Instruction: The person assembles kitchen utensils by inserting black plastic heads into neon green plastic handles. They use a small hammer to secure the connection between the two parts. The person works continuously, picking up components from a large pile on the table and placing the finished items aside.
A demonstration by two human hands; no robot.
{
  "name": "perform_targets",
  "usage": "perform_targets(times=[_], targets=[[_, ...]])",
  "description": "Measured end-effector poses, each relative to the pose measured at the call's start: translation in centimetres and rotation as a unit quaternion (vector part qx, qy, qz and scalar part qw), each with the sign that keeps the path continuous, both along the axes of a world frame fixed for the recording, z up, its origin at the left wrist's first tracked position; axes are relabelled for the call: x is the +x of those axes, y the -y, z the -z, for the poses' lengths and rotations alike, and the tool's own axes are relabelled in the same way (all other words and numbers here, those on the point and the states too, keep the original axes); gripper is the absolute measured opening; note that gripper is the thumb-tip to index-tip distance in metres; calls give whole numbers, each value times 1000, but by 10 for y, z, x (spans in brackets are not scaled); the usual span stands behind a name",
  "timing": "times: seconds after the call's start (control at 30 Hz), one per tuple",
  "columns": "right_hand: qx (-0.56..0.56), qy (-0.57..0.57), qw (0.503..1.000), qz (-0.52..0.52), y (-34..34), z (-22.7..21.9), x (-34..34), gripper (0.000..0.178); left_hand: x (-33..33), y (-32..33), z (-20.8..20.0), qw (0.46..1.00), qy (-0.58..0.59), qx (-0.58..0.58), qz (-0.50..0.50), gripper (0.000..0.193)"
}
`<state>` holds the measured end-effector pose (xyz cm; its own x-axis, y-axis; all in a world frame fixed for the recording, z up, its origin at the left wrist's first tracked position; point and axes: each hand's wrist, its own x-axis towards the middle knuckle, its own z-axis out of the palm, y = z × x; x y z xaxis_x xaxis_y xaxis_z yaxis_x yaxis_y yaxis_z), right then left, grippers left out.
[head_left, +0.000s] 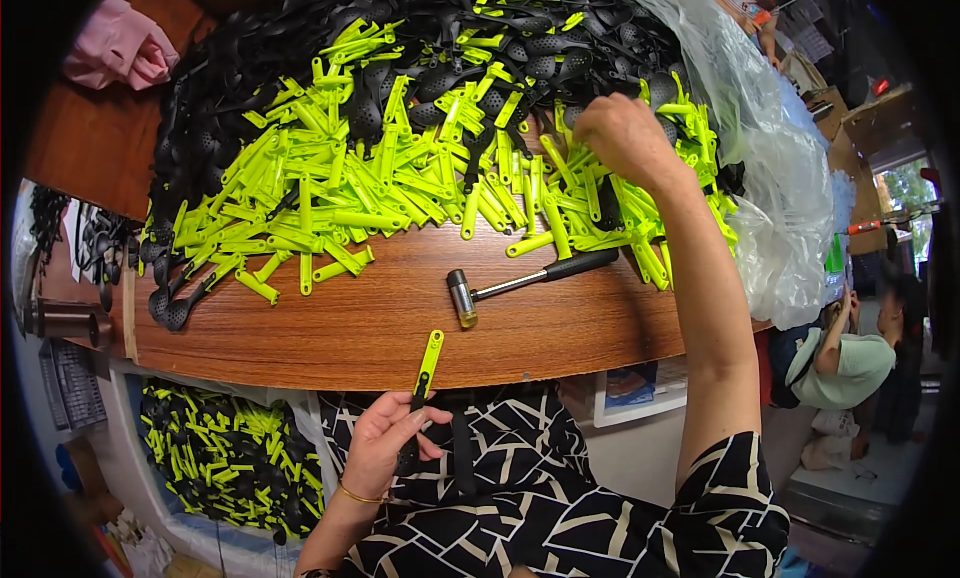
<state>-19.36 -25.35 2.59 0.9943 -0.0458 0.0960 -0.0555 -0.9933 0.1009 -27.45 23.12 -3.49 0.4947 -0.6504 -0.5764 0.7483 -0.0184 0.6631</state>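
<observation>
My left hand [385,438], low in front of my body, grips a black perforated spoon with a lime-green handle [430,363] that points up past the table's front edge. Its dark head is partly hidden by my fingers. Stretched far forward, my right hand [628,138] is at the right part of the pile, fingers curled down among black spoon heads and lime-green handle pieces [380,183]. What those fingers hold cannot be made out. On the wooden table [330,333] between my hands lies a small mallet [463,300] with a black grip.
Many black perforated spoons [215,108] are heaped behind the green pieces. A clear plastic sheet [770,208] borders the pile on the right. Below the table at left stands a bin [318,478] full of green-handled black spoons. A co-worker [850,363] sits at far right.
</observation>
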Motion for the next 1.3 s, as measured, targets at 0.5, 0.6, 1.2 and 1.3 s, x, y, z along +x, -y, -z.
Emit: perform_targets(times=[0.5,0.6,1.2,1.3], targets=[[54,134,987,-64,-35,23,66,19,-1,-12,2,1000,7,2,-17,31],[37,118,986,-112,-24,16,35,9,-1,-10,1,1000,4,1,-26,31],[114,32,993,-12,-51,14,24,26,-12,-3,2,996,34,1,-77,28],[147,-45,987,-49,-52,5,31,26,-12,-4,7,996,33,-5,-82,28]])
